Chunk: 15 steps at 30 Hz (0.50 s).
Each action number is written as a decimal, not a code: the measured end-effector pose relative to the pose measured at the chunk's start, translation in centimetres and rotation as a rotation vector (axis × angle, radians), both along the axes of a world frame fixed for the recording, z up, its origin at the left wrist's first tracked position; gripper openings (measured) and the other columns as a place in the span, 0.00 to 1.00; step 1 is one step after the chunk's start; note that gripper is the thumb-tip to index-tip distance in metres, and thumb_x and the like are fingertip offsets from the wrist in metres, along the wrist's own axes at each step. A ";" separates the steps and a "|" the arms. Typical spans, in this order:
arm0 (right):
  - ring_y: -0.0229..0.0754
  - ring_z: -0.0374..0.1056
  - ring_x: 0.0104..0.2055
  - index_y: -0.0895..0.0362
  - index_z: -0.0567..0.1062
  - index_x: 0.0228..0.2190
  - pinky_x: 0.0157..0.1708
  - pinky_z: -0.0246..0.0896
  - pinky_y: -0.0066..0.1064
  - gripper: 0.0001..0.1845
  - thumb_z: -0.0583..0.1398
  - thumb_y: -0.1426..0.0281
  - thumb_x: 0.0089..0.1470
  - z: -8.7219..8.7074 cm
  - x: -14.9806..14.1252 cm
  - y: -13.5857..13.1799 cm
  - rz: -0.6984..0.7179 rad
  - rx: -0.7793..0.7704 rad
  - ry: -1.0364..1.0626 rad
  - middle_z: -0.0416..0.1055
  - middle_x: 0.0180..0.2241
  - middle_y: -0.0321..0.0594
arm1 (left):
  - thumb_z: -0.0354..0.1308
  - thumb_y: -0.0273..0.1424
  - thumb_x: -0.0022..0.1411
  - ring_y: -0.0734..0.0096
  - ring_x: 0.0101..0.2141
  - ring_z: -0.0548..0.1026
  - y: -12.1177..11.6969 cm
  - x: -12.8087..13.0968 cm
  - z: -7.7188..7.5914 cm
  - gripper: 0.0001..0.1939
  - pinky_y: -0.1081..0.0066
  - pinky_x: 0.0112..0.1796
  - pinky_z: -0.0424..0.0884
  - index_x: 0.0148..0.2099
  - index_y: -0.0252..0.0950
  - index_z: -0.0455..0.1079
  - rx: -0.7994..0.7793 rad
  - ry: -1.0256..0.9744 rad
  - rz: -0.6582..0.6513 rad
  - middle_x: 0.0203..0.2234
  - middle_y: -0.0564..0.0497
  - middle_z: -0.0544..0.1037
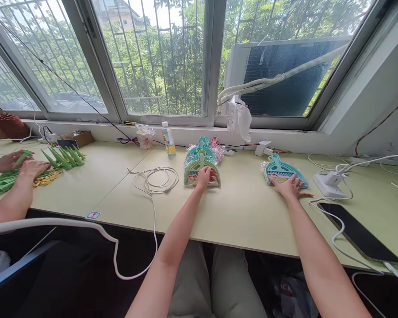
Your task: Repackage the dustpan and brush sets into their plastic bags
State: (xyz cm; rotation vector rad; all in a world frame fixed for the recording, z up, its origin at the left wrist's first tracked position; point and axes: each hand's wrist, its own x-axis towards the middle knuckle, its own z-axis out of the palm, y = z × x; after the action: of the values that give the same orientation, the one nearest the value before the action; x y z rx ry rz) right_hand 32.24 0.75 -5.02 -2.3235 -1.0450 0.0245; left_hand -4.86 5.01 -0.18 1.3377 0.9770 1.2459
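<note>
My left hand [205, 177] rests at the front of a green mini dustpan and brush set [201, 158], its fingers slightly bent and apart. The set is wrapped in clear plastic with a coloured label. Behind it lie more wrapped sets, a teal one [204, 142] and a pink one [215, 143]. Over to the right, my right hand [290, 187] lies with spread fingers across the lower edge of a blue dustpan and brush set [280, 166], also wrapped. Its palm and fingers hide part of the label and bristles.
A coiled cable [157, 181] lies left of the stack; a drink bottle [169, 139] and plastic cup [144, 138] stand behind. On the right are a power strip [329, 185], white cords and a phone [360, 232]. Another person's hands [33, 168] handle green pieces [64, 159] at far left.
</note>
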 end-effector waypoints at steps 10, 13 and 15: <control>0.59 0.58 0.57 0.57 0.72 0.47 0.52 0.47 0.56 0.22 0.47 0.67 0.56 0.9 -0.7 -1.3 -0.211 0.327 -0.098 0.71 0.49 0.53 | 0.48 0.35 0.66 0.73 0.18 0.72 -0.5 0.0 0.6 0.13 0.72 0.23 0.69 0.34 0.34 0.70 -0.006 0.020 0.015 0.23 0.48 0.78; 0.56 0.64 0.49 0.58 0.75 0.42 0.49 0.49 0.51 0.21 0.46 0.72 0.55 0.9 -0.8 -1.2 -0.125 0.257 -0.109 0.74 0.41 0.53 | 0.48 0.34 0.66 0.73 0.18 0.72 -0.5 0.0 0.6 0.13 0.72 0.22 0.69 0.34 0.34 0.70 0.002 0.017 0.017 0.22 0.49 0.78; 0.54 0.65 0.47 0.58 0.75 0.42 0.48 0.50 0.47 0.22 0.46 0.76 0.53 0.9 -0.9 -1.1 -0.059 0.208 -0.092 0.74 0.40 0.51 | 0.48 0.34 0.66 0.73 0.17 0.72 -0.5 0.0 0.5 0.13 0.73 0.22 0.69 0.34 0.35 0.70 0.004 0.019 0.017 0.22 0.49 0.78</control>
State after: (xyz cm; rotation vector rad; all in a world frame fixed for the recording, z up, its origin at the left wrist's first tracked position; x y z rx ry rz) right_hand 31.38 -0.36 -4.14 -2.1822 -0.9731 -0.2061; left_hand -4.87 4.51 0.35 1.3490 1.0020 1.2503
